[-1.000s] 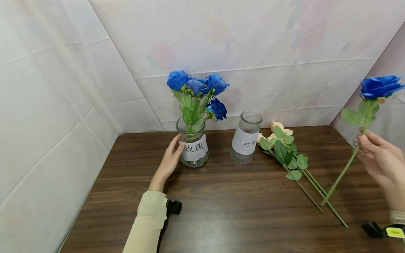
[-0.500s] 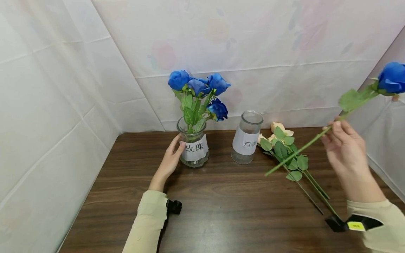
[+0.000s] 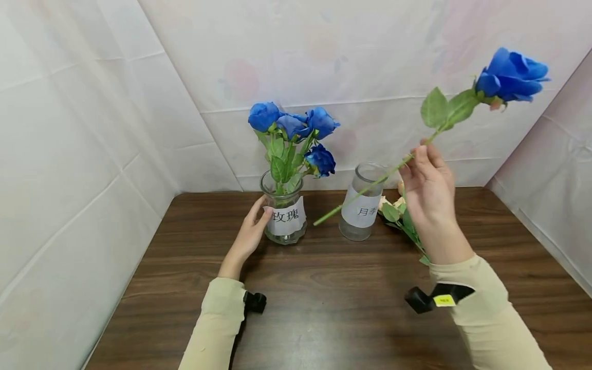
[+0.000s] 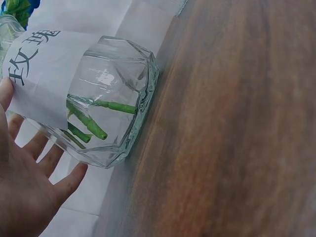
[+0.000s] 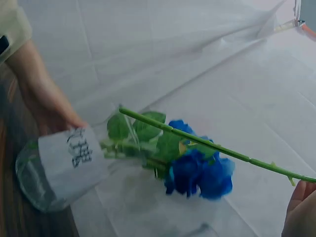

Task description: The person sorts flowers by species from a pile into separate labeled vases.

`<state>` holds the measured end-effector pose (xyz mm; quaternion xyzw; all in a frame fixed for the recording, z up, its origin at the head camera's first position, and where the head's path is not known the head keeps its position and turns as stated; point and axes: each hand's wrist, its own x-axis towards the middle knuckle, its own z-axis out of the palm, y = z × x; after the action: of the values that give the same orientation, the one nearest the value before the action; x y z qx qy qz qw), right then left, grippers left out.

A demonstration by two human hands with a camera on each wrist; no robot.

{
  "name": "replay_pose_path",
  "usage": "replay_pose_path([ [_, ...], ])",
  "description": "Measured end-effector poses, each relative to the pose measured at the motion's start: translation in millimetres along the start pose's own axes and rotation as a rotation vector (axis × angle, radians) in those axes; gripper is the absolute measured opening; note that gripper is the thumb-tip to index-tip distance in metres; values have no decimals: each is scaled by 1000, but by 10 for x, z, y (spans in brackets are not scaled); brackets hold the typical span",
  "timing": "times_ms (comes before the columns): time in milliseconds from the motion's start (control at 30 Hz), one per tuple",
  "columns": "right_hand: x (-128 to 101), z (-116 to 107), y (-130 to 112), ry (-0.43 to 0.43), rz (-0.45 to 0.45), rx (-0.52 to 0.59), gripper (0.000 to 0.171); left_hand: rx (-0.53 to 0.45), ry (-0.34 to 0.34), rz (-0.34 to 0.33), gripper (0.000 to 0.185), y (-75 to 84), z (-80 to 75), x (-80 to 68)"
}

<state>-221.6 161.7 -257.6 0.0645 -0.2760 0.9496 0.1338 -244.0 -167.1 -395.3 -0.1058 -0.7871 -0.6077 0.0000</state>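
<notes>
Here, line by line:

Right hand: the right hand (image 3: 427, 190) is raised above the table (image 3: 324, 288), fingers and thumb pinching the stem of a single blue rose (image 3: 511, 74) near its middle.

Held rose: it lies slanted in the air, bloom high at the far right, cut end low and pointing left, just short of the labelled vase (image 3: 283, 213); the stem crosses in front of the empty labelled jar (image 3: 363, 205).

Left hand: the left hand (image 3: 250, 234) rests against the left side of the vase, fingers straight and loosely spread on the glass, thumb by the paper label; the wrist view shows the palm (image 4: 24, 182) open beside it.

Vase: it stands far left of centre, with four blue roses (image 3: 291, 128) filling its mouth and cut stems visible inside (image 4: 89, 123).

Other flowers: cream roses (image 3: 398, 203) lie on the table behind the right hand, partly hidden.

Risk, crowding: the mouth looks crowded, so the stem end could catch on leaves or the rim.

Risk, tipping: a sideways push might rock the vase if the flat left hand does not brace it.

Risk, grip: the pinch is light, so the stem may twist.
</notes>
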Motion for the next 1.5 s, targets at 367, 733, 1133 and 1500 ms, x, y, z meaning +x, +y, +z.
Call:
replay_pose_path([
  [367, 275, 402, 398, 67, -85, -60, 14, -8, 0, 4, 55, -8, 20, -12],
  [733, 277, 439, 887, 39, -125, -265, 10, 9, 1, -2, 54, -3, 23, -24],
  [1133, 91, 146, 1332, -126, -158, -576, 2, -10, -12, 18, 55, -11, 50, -21],
  [1500, 33, 31, 1590, -214, -126, -901, 19, -6, -2, 13, 54, -5, 44, -9],
])
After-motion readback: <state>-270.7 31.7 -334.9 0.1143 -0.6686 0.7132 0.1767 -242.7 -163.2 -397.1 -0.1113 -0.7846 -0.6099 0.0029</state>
